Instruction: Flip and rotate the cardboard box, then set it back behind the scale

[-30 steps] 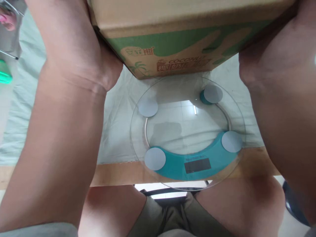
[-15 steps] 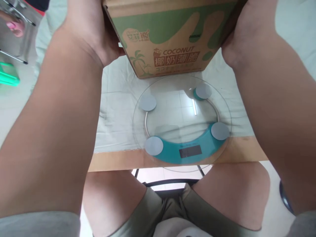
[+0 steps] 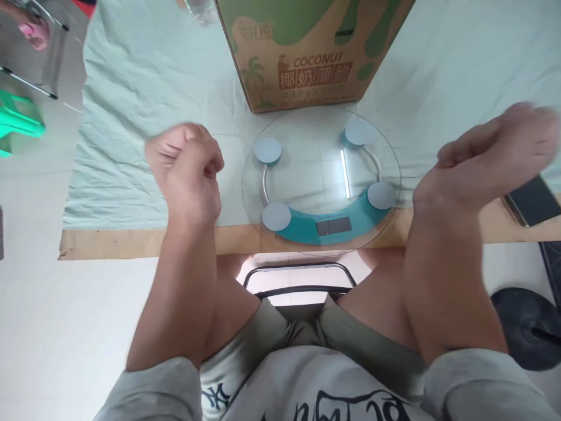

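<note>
A round glass bathroom scale (image 3: 307,169) with a teal display panel (image 3: 322,228) and silver foot pads lies at the table's front edge. Behind it stands a brown and green cardboard box (image 3: 311,55) printed "COCONUT", its lower front edge close to the scale's far rim. To the left of the scale my left hand (image 3: 188,172) is curled into a fist, with nothing visible in it. My right hand (image 3: 486,155), somewhat blurred, is raised to the right of the scale, its fingers folded in and nothing showing in them. Neither hand touches the box.
A pale green cloth (image 3: 131,88) covers the table. A dark phone (image 3: 532,199) lies at the right front edge. A green plastic stool (image 3: 20,117) stands on the floor at left, near another person's foot in a pink shoe (image 3: 35,32). A round black base (image 3: 526,327) is at lower right.
Both hands have left the sides of the cardboard box and drawn back towards me and apart, closing. The box stays behind the scale. The view has shifted, showing more of the table and the phone.
</note>
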`<state>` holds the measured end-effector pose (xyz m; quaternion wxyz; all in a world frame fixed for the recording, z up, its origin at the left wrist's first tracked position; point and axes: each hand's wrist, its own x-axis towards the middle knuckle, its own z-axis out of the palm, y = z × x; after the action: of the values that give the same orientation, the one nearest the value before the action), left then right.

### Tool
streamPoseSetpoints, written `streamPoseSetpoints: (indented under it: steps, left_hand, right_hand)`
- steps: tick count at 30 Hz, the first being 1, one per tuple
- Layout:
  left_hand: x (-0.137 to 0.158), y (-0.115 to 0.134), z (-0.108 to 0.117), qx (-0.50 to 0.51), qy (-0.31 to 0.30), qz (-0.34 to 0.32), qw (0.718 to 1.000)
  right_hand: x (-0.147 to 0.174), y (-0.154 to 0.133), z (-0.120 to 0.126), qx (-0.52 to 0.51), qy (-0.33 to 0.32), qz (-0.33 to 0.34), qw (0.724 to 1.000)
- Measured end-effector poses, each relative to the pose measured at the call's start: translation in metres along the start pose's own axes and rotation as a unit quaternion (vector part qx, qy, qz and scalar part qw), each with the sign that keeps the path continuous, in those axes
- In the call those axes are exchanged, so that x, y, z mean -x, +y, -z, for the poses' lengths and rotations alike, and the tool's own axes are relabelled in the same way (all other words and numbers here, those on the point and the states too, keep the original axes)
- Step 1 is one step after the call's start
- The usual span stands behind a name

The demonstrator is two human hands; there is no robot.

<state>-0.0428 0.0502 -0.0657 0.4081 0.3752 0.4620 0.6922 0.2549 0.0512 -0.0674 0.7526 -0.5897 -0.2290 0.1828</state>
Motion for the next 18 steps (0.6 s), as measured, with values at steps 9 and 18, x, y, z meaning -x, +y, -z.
streamPoseSetpoints:
  steps: [9, 18]
  left_hand:
    - [-0.001, -0.035, 0.029, 0.049, 0.008, 0.188, 0.981]
    - [0.000, -0.035, 0.037, 0.032, 0.005, 0.190, 0.981]
  right_hand:
    - [0.011, 0.028, 0.017, -0.019, -0.090, -0.106, 0.990]
    - [0.013, 0.031, 0.031, 0.014, -0.075, -0.128, 0.989]
